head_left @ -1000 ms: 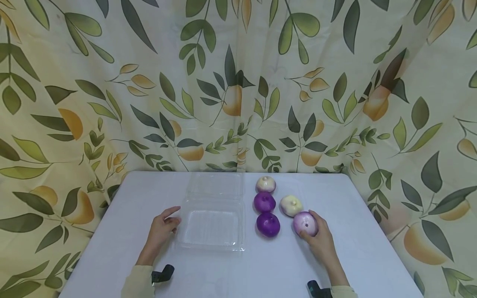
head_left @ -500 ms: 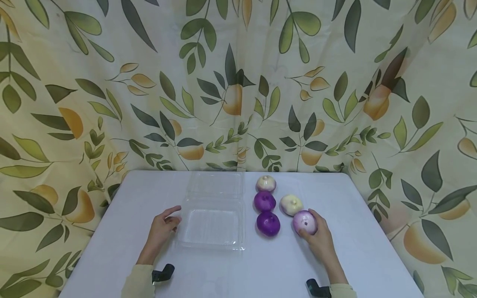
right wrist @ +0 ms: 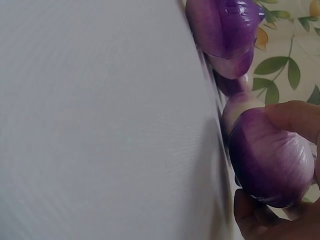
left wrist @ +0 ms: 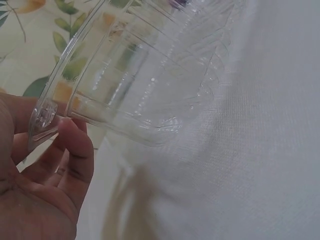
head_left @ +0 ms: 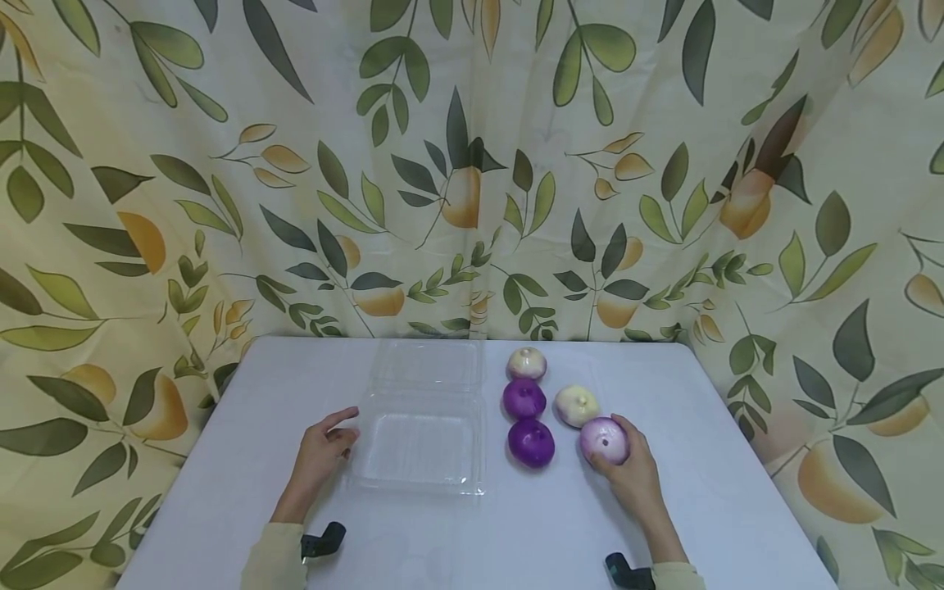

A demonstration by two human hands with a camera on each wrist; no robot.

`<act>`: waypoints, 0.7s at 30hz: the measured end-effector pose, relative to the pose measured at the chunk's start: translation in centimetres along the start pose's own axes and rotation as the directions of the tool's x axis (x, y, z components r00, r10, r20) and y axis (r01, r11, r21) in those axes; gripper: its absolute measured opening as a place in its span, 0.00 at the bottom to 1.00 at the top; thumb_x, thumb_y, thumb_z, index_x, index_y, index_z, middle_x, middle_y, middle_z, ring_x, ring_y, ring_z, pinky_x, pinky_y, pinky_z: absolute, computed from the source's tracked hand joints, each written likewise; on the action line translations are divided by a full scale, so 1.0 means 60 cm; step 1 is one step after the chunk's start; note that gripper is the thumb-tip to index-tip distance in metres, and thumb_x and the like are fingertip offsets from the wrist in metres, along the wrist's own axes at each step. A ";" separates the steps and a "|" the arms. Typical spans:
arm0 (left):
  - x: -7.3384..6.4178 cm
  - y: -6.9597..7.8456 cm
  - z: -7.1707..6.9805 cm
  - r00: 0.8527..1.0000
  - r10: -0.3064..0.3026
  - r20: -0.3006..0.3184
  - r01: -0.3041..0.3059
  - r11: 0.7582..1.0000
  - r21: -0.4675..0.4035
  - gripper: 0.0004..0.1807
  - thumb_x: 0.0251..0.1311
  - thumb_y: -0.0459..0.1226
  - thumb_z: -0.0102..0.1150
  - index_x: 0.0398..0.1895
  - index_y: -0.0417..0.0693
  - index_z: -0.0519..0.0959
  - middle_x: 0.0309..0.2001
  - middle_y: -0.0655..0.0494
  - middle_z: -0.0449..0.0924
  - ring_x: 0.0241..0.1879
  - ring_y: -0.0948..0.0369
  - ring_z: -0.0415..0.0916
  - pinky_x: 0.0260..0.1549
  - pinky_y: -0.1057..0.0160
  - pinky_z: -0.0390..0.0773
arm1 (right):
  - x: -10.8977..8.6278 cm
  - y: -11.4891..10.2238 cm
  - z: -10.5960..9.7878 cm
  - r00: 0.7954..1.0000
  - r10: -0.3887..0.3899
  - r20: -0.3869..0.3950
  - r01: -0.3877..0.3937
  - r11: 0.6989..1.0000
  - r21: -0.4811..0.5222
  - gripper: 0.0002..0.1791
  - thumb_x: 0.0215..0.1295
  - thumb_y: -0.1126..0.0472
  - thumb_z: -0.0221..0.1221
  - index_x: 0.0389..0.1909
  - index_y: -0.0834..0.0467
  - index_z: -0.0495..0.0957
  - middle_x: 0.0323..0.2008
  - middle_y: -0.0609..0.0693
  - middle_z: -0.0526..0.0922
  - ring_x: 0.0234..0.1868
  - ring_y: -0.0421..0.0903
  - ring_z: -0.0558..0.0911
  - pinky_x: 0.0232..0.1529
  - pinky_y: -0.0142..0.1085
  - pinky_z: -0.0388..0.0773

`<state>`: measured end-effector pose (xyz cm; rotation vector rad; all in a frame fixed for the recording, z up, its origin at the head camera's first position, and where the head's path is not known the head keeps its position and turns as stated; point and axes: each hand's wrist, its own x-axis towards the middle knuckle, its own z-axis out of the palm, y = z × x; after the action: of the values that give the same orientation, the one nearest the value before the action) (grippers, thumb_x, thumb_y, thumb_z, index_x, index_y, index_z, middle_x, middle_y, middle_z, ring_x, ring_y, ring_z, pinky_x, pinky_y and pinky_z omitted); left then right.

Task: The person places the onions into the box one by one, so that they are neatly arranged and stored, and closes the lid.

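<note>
A clear plastic clamshell box lies opened flat on the table, its lid toward the back. My left hand is at the box's left edge. In the left wrist view, the thumb and fingers pinch the box's rim. My right hand grips a pale purple onion, with thumb and fingers on opposite sides. This held onion fills the hand in the right wrist view. Touching or very near it is a whitish onion.
Left of these onions stands a row: a dark purple onion in front, another purple onion behind it, and a pale onion at the back. A white cloth covers the table. A leaf-patterned curtain hangs behind.
</note>
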<state>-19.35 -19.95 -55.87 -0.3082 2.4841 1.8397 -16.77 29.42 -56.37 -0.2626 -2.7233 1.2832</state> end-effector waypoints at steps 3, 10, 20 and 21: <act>-0.001 0.001 0.000 1.000 -0.008 0.002 0.008 1.000 -0.018 0.23 0.63 0.30 0.59 0.63 0.45 0.75 0.45 0.37 0.83 0.32 0.58 0.77 0.27 0.69 0.77 | -0.003 -0.003 -0.002 1.000 -0.010 -0.017 0.011 1.000 0.009 0.44 0.58 0.61 0.68 0.73 0.58 0.57 0.69 0.67 0.62 0.69 0.68 0.63 0.66 0.64 0.61; -0.004 0.002 0.002 1.000 -0.016 0.002 0.016 0.999 -0.036 0.24 0.62 0.29 0.59 0.63 0.43 0.75 0.46 0.37 0.83 0.29 0.60 0.76 0.24 0.70 0.76 | -0.007 -0.017 -0.006 0.995 -0.071 -0.071 0.071 0.997 0.009 0.43 0.55 0.63 0.69 0.71 0.59 0.59 0.66 0.67 0.65 0.67 0.69 0.66 0.65 0.65 0.62; -0.004 0.003 0.004 1.000 -0.030 0.002 0.030 0.998 -0.059 0.24 0.62 0.29 0.59 0.62 0.43 0.75 0.47 0.38 0.83 0.27 0.62 0.75 0.23 0.69 0.76 | -0.010 -0.043 -0.019 0.997 -0.054 -0.055 0.060 0.992 0.107 0.44 0.56 0.63 0.68 0.73 0.57 0.57 0.71 0.66 0.61 0.66 0.67 0.67 0.62 0.61 0.69; -0.004 0.002 0.004 1.000 -0.031 0.004 0.031 0.998 -0.061 0.24 0.62 0.29 0.59 0.62 0.43 0.75 0.48 0.38 0.83 0.27 0.62 0.74 0.23 0.69 0.76 | -0.010 -0.047 -0.020 0.998 -0.044 -0.046 0.049 0.991 0.123 0.44 0.57 0.62 0.68 0.73 0.57 0.57 0.72 0.66 0.60 0.67 0.67 0.67 0.63 0.61 0.69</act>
<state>-19.15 -19.63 -55.78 -0.3437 2.4105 1.9058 -16.26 28.44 -53.45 -0.2109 -2.5850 1.4102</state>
